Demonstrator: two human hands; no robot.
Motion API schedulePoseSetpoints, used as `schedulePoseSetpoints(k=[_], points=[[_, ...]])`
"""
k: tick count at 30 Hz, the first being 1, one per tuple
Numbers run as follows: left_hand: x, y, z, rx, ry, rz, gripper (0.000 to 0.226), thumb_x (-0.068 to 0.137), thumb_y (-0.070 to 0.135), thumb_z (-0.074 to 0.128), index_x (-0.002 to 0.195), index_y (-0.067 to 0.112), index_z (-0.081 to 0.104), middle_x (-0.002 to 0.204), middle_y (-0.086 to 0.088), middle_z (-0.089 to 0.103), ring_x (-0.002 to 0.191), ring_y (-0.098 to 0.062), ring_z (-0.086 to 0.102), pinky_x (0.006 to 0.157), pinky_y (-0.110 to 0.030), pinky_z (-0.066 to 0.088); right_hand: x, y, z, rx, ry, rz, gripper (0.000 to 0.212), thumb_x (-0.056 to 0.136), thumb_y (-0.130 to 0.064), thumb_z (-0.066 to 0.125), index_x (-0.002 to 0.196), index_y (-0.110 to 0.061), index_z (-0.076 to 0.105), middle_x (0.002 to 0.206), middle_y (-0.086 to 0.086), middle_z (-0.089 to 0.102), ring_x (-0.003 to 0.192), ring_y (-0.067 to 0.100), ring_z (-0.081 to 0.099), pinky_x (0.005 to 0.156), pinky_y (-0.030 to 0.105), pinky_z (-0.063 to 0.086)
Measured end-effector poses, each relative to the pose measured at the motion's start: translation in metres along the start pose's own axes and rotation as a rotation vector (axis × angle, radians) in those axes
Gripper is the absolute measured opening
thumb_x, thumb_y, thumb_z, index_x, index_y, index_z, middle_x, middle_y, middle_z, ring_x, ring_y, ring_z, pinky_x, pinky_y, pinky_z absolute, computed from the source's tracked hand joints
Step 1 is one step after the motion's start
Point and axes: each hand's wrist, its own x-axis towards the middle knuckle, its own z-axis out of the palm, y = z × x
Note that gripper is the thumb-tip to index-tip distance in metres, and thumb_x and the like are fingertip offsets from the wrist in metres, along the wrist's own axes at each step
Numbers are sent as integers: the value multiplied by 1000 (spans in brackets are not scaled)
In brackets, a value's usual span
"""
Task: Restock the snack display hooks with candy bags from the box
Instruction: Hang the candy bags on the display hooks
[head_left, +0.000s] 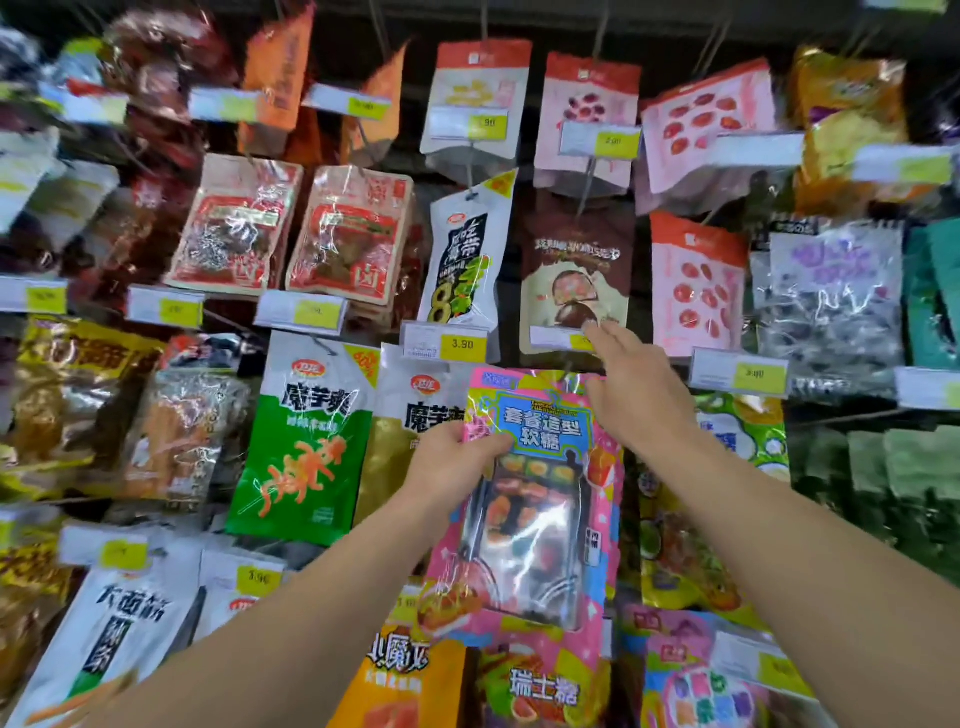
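The pink candy bag (535, 499) hangs upright against the snack display, long axis running up and down, its top edge just under the price tag (563, 339) of the brown chocolate bag (574, 270) above. The left hand (457, 462) grips the bag's left edge near the blue label, thumb across the front and the other fingers behind it. The right hand (636, 384) is released, fingers straight and spread, reaching up past the bag's top right corner with its fingertips at that price tag.

What the next move likely turns on is the bag's top edge and the hook it must slide onto. The hook itself is hard to make out; a thin wire shows just above the bag's top, between it and the tag. The right hand is the nearer one to that spot, above and just right of the bag's top, while the left steadies the bag from lower on the side.

White and green bags (306, 441) hang just left, a yellow-green bag (691, 519) just right. The box is not in view.
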Motion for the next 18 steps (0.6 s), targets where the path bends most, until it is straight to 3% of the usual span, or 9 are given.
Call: schedulePoseSetpoints(k=[4,10,15,18], points=[[5,1,14,-37,3,7,10,82,19,73,91,14,75,88,5,76,83,-10,69,63,-17,48,10,5,6,142,117,-14,42,102,-26,39,143,-26,49,150,-4,46,127,32,49,101,46,46],[13,15,30,-51,-23,18,12,87,23,70,95,14,72,87,8,73,76,-3,64,58,-16,42,15,11,7,188,129,-33,39,102,-28,42,138,-24,56,143,-3,54,124,31,52,98,46,48],[28,17,38,-32,-2,-18,9,86,25,71,86,17,68,92,0,71,86,-16,63,75,-28,47,17,14,6,227,114,-22,38,102,-30,42,136,-25,57,140,-4,55,125,29,51,98,48,47],[33,18,44,-55,-33,-44,8,86,22,72,85,15,68,90,-4,73,81,-18,66,76,-31,53,17,15,4,224,103,-37,38,101,-29,42,136,-24,57,138,-3,57,123,30,53,96,48,48]])
